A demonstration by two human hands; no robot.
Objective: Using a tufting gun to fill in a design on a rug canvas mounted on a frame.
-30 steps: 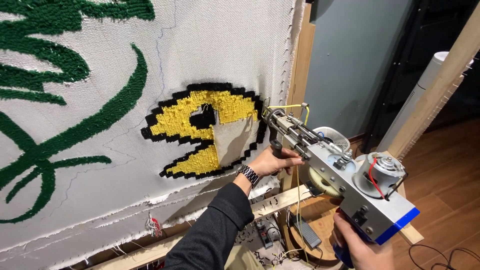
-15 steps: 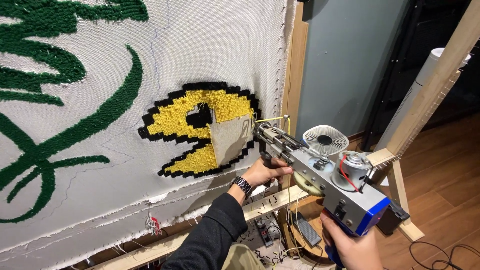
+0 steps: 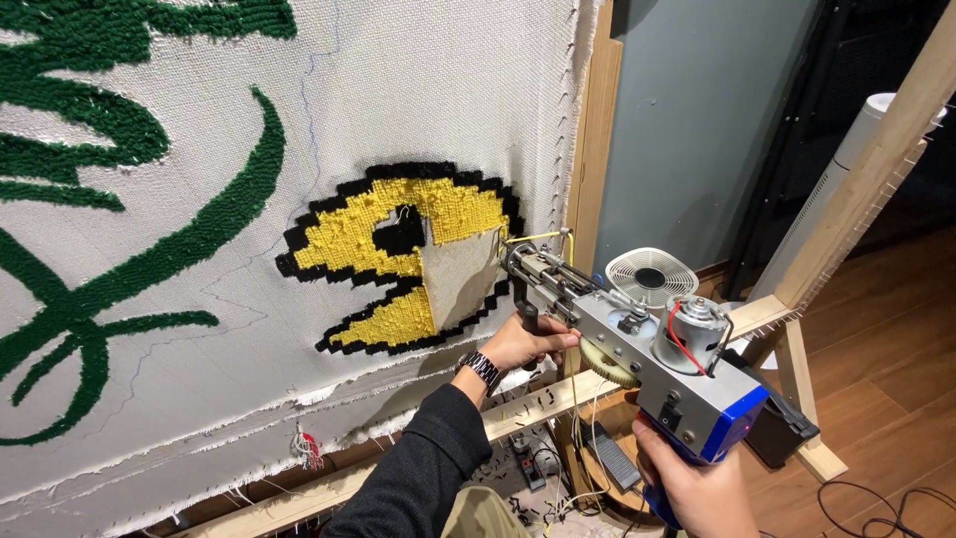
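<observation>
Gun nose nearer cloth | one tufting gun (image 3: 637, 349) | two hands: left hand (image 3: 528, 344), right hand (image 3: 697, 488)

Long dark sleeve (image 3: 418, 468) on left arm, metal-link wristwatch (image 3: 482, 369) (right wrist bare)

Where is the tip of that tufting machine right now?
In the head view the tufting gun sits right of centre, held in both hands; its tip meets the cloth at the bare patch in the yellow shape.

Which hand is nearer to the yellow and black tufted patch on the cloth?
Left. The left hand grips the front handle of the tufting gun, just right of and below the yellow and black patch. The right hand holds the rear grip, well away toward the lower right.
</observation>
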